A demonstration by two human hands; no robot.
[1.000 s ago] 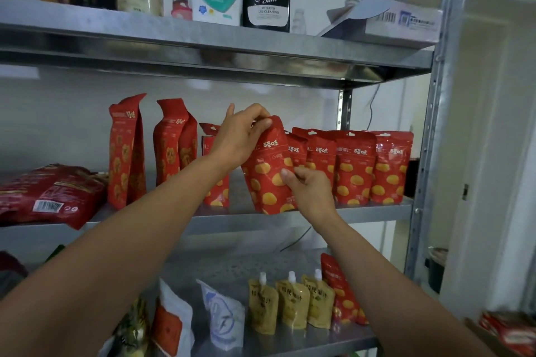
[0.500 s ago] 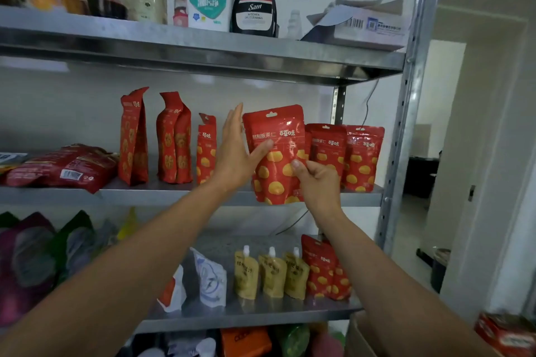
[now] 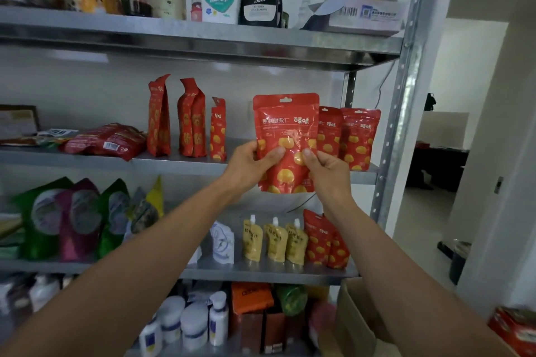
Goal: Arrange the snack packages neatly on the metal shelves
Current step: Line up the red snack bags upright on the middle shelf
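Metal shelves (image 3: pixel 185 164) behind; left hand (image 3: pixel 251 164) and right hand (image 3: pixel 327 171) pinch red pouch (image 3: pixel 285 136) mid-body between fingers. Likely light, soft, slippery film: grip lower edges.

The pouch (image 3: pixel 285 136) held up front is glossy red with yellow rounds and white lettering, and the two pouches (image 3: pixel 352 136) behind it on the grey metal shelf (image 3: pixel 179 164) share that pattern. Lower down stand three mustard-yellow spouted pouches (image 3: pixel 274 242) with white caps, beside green and magenta bags (image 3: pixel 69 220) with pale ovals.
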